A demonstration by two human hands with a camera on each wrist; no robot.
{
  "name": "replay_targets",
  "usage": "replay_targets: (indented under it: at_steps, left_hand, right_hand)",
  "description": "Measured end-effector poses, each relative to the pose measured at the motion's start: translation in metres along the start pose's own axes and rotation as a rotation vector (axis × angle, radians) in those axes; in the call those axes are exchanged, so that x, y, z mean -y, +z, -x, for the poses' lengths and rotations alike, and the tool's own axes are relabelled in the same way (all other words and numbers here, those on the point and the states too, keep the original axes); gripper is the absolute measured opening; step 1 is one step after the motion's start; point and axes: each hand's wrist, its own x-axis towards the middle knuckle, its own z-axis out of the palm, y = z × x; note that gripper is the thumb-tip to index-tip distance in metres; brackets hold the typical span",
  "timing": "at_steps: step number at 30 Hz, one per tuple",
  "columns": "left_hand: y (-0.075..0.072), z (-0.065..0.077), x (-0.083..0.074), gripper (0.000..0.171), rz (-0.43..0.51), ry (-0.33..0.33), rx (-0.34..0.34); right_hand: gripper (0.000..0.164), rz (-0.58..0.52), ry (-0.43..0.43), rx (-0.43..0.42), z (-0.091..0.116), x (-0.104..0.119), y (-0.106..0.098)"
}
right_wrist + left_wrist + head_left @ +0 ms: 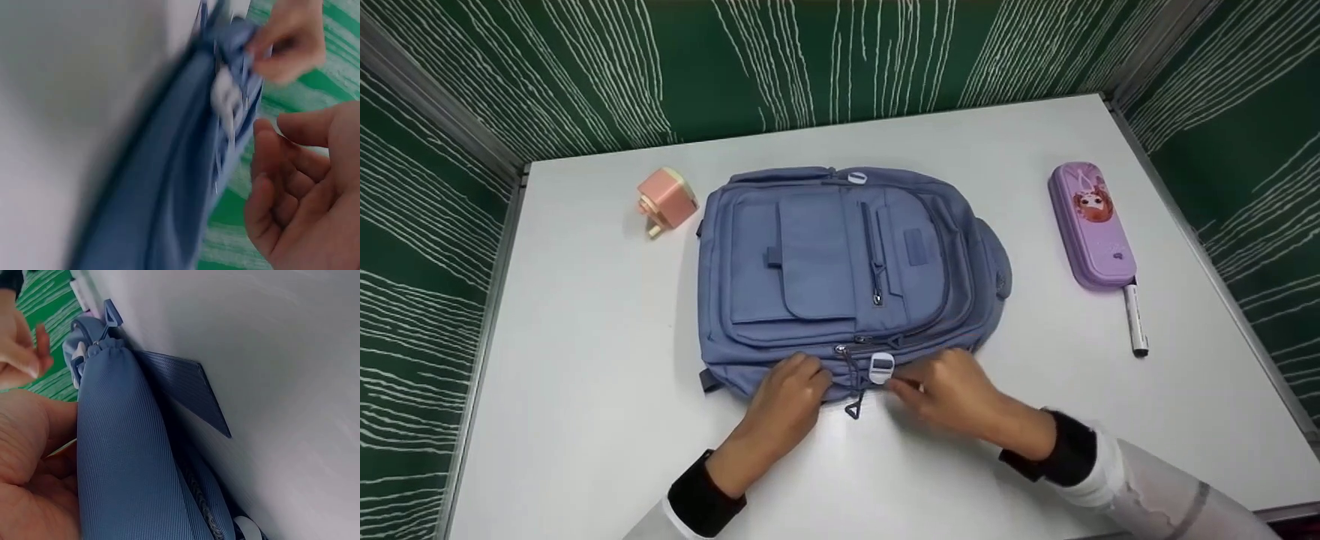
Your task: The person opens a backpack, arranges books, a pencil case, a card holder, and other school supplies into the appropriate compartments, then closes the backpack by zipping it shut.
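A blue backpack (817,259) lies flat on the white table, its front pockets facing up and its top toward the right. At its near side my left hand (787,401) pinches the fabric; the left wrist view has the thumb and curled fingers at the edge of the blue cloth (124,450). My right hand (956,394) hovers by the same side, just right of a white buckle (882,368). Its fingers are loosely bent with a gap to the thumb (304,128), holding nothing. Between both hands a triangular zipper pull (853,409) hangs over the bag's edge.
A purple pencil case (1099,240) with a printed figure lies at the right, a white marker (1137,322) with a black cap beside its lower end. Left of the backpack stands a pink block (669,199) with small knobs. Green, white-streaked walls (825,67) border the table.
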Motion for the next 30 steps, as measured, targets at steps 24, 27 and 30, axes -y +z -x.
replay_targets:
  at_steps: [24,27,30]
  left_hand:
    - [-0.001,-0.001,0.0,0.024,-0.002,0.0,-0.046]
    - [-0.001,-0.002,-0.001,0.023,-0.006,0.0,-0.04]
    - [-0.002,-0.001,-0.001,0.024,0.002,-0.003,-0.034]
  right_hand:
    - [0.036,-0.212,0.595,0.097,0.001,0.029,0.069]
    - [0.036,-0.193,0.538,0.114,0.003,0.028,0.063]
    - [0.035,-0.164,0.47,0.13,0.007,0.027,0.054]
